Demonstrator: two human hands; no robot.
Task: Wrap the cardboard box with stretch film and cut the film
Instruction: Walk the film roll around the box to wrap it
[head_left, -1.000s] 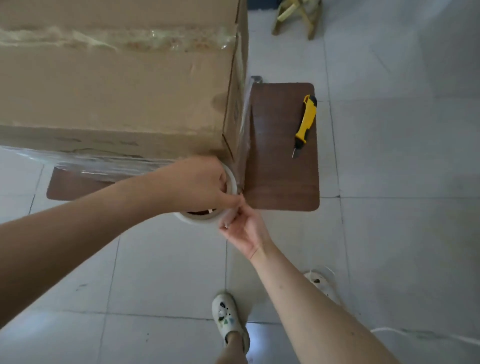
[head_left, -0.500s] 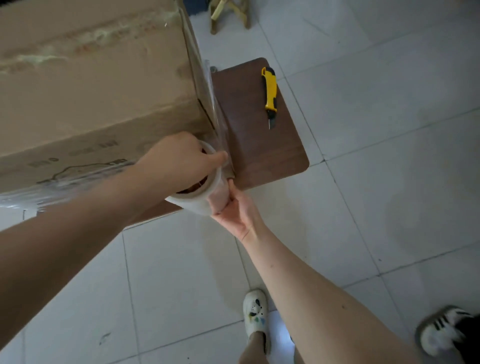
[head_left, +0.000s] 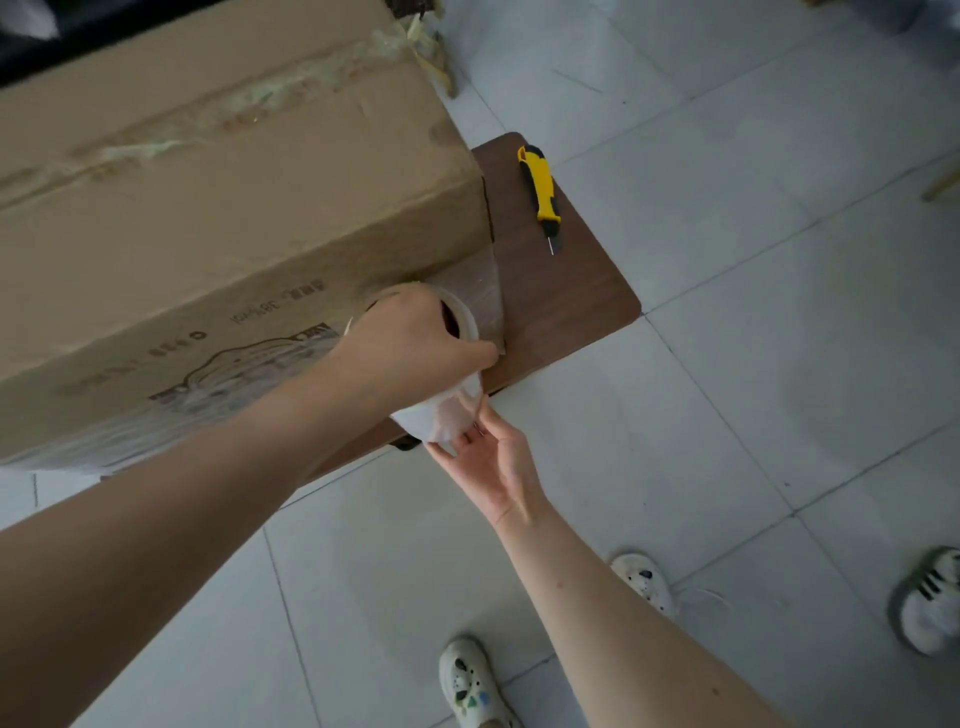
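We see the cardboard box (head_left: 234, 208) filling the upper left of the view. It stands on a low brown board (head_left: 571, 301) above a floor of pale tiles (head_left: 753, 415). The stretch film roll (head_left: 441, 415) is at the near right corner of the box, close to the centre, with its open top end toward 12 o'clock.

The left hand (head_left: 415, 343) grasps this top end. Its fingers are curled over the rim and the thumb points toward 3 o'clock. The right hand (head_left: 493, 462), palm turned up, comes in from 5 o'clock and holds the lower end, with its fingertips (head_left: 462, 439) bent against the roll.

A sheet of clear film (head_left: 480, 299) runs from the roll toward 1 o'clock onto the box corner. A wrapped band (head_left: 156, 431) covers the lower part of the near side.

A yellow and black utility knife (head_left: 543, 189) lies on the board at 1 o'clock from the roll, well apart from both hands, with its blade pointing to 6 o'clock. Toward 6 o'clock there are two white clogs (head_left: 470, 686). At 4 o'clock, by the right edge, there is a white shoe with dark stripes (head_left: 930, 597).
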